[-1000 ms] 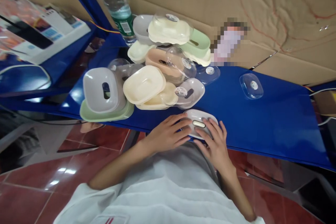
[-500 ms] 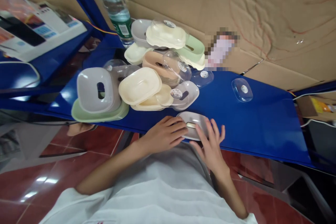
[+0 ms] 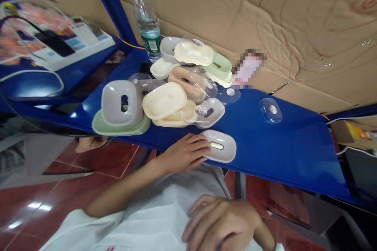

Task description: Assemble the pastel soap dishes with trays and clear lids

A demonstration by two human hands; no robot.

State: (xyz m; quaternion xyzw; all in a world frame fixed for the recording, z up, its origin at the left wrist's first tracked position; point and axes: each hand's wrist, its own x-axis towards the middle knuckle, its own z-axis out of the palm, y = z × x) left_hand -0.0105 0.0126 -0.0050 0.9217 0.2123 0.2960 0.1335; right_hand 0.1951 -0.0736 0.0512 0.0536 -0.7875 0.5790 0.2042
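A shallow grey oval dish [image 3: 228, 148] lies near the front edge of the blue table, with a small white oblong piece [image 3: 216, 146] in its middle. My left hand [image 3: 187, 152] rests against the dish's left end, fingers spread a little over its rim. My right hand [image 3: 222, 221] is raised in front of my shirt, away from the dish, its fingers loosely curled and partly blurred; whether it holds anything is hidden. Left of the dish is a pile of plastic dishes, among them a cream dish [image 3: 165, 101] and a grey dish with a dark slot [image 3: 216, 111].
A deep grey container [image 3: 113, 104] stands on a green dish [image 3: 101, 125] at the left. Behind the pile stands a water bottle [image 3: 150, 33]. A clear lid [image 3: 271, 110] lies at the right. A power strip [image 3: 85, 49] sits on the left shelf.
My right hand has left the grey dish and moved down toward my body. My left hand has stayed at the dish's left end. The view has shifted slightly.
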